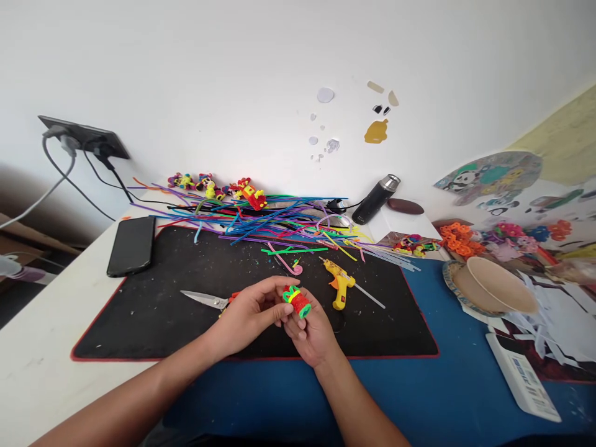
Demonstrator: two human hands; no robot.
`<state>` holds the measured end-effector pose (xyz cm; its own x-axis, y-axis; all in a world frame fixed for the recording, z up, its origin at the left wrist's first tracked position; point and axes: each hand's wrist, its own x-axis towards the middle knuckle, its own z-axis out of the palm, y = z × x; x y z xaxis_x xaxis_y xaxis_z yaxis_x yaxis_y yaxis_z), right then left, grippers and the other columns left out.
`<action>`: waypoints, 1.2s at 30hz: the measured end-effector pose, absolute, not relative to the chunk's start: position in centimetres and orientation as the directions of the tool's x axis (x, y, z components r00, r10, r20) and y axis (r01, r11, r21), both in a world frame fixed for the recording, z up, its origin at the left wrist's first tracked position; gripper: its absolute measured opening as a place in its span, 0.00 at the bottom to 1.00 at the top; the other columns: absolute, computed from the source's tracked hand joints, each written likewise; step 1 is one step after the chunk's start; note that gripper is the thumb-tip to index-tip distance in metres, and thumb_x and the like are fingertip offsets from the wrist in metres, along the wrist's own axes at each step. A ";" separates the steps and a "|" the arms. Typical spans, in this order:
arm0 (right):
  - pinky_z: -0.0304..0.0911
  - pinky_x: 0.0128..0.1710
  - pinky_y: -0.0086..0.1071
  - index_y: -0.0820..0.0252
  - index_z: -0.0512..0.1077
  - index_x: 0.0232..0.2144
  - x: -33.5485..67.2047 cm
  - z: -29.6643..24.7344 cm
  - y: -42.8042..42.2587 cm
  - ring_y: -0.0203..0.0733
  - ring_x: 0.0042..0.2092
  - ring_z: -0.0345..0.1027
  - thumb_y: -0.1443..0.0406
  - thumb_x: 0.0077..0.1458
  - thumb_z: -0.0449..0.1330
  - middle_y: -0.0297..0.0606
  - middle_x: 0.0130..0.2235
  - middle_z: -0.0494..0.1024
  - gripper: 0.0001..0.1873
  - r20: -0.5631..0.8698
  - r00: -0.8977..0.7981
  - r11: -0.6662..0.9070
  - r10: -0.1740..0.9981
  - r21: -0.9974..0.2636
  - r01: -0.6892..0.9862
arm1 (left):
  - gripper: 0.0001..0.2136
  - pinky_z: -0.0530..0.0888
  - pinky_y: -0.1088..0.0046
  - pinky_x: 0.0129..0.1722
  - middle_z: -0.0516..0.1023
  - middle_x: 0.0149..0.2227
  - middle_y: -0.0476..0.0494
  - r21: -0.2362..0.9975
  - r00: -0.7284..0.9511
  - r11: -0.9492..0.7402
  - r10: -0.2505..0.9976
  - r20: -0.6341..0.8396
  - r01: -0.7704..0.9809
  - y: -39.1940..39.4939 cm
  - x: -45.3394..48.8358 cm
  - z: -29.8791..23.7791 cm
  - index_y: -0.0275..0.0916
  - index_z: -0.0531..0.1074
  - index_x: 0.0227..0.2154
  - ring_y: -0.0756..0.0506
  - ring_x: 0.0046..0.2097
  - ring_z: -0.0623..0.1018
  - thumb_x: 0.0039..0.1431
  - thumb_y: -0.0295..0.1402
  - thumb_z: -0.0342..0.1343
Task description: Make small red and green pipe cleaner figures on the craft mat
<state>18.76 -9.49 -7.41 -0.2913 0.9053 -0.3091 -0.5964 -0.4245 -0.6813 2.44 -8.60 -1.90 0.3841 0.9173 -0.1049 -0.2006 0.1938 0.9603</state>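
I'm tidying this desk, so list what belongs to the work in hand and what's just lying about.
Likely part of the work: red-and-green piece, held; pipe cleaners; scissors; glue gun.

Apparently just lying about: phone; black flask; tan bowl.

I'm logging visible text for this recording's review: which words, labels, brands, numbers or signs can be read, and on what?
No text can be read with certainty.
Flask: a small pale mark low on its side, too small to read.
Long white object at right: blue print on its face, too blurred to read.
Glue gun: any lettering is too small to make out.
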 end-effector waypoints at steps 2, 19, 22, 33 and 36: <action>0.40 0.18 0.24 0.57 0.66 0.30 18.7 -7.4 -9.5 0.25 0.15 0.44 0.63 0.51 0.69 0.19 0.16 0.60 0.14 -0.304 -0.299 -0.426 0.904 -0.692 -0.584 | 0.19 0.74 0.70 0.34 0.81 0.30 0.46 0.962 0.387 0.189 0.917 -0.101 -0.196 -8.6 2.4 -1.9 0.38 0.77 0.51 0.46 0.31 0.78 0.58 0.37 0.68; 0.48 0.14 0.23 0.59 0.73 0.30 18.5 -7.9 -9.4 0.29 0.15 0.54 0.49 0.55 0.71 0.22 0.16 0.63 0.21 -0.217 -0.101 -0.239 0.971 -0.889 -0.391 | 0.28 0.76 0.70 0.30 0.78 0.32 0.46 0.940 0.398 0.311 0.887 -0.234 -0.142 -9.6 3.5 -2.0 0.37 0.64 0.55 0.45 0.32 0.78 0.61 0.49 0.64; 0.49 0.14 0.22 0.59 0.73 0.30 18.6 -7.9 -9.4 0.28 0.16 0.53 0.48 0.54 0.71 0.23 0.17 0.63 0.22 -0.219 -0.083 -0.234 0.972 -0.894 -0.382 | 0.29 0.75 0.71 0.30 0.78 0.32 0.48 0.955 0.372 0.286 0.898 -0.237 -0.081 -9.7 3.6 -1.7 0.37 0.63 0.59 0.46 0.33 0.78 0.60 0.44 0.64; 0.45 0.14 0.19 0.59 0.70 0.26 18.3 -7.1 -9.4 0.25 0.17 0.44 0.48 0.47 0.76 0.21 0.16 0.60 0.26 -0.298 -0.154 -0.331 0.942 -0.752 -0.569 | 0.33 0.74 0.71 0.38 0.78 0.36 0.50 0.967 0.292 0.041 0.949 -0.116 0.252 -9.7 3.7 -1.8 0.44 0.64 0.68 0.46 0.36 0.76 0.59 0.33 0.60; 0.43 0.14 0.19 0.59 0.69 0.26 18.3 -7.1 -9.4 0.24 0.17 0.42 0.49 0.47 0.77 0.21 0.16 0.60 0.25 -0.304 -0.171 -0.344 0.937 -0.727 -0.595 | 0.32 0.73 0.71 0.38 0.78 0.40 0.48 0.942 0.293 -0.023 0.953 -0.081 0.335 -9.5 3.6 -1.7 0.46 0.65 0.67 0.45 0.38 0.76 0.59 0.33 0.60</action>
